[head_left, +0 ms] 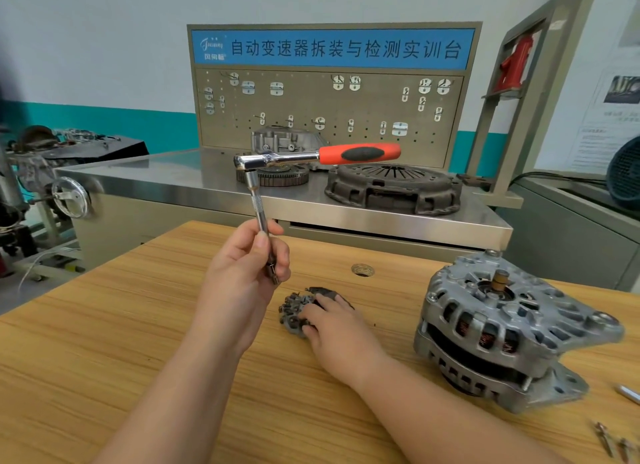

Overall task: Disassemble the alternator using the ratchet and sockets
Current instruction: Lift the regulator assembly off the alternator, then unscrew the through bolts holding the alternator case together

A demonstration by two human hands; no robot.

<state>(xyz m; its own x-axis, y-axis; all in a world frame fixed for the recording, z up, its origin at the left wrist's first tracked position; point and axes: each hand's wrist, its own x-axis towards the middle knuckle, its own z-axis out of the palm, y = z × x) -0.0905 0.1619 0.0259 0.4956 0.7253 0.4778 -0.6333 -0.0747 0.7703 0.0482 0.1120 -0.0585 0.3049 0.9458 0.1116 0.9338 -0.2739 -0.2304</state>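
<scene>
Two bare arms reach in from the near edge. The left forearm (180,377), on the near left, is uncovered from the wrist to where the picture cuts it off. The right forearm (433,404), on the near right, is uncovered in the same way. Whether a sleeve begins higher up cannot be told. The left hand (242,266) is bare, and its thumbnail (262,244) is short and plain. The right hand (332,328) is bare too; its fingers (313,315) are seen from the back, and their nails are too small to make out.

One wide-angle head-worn view; forward and downward over a wooden table (104,359); close above it; steel bench (346,214) beyond
</scene>
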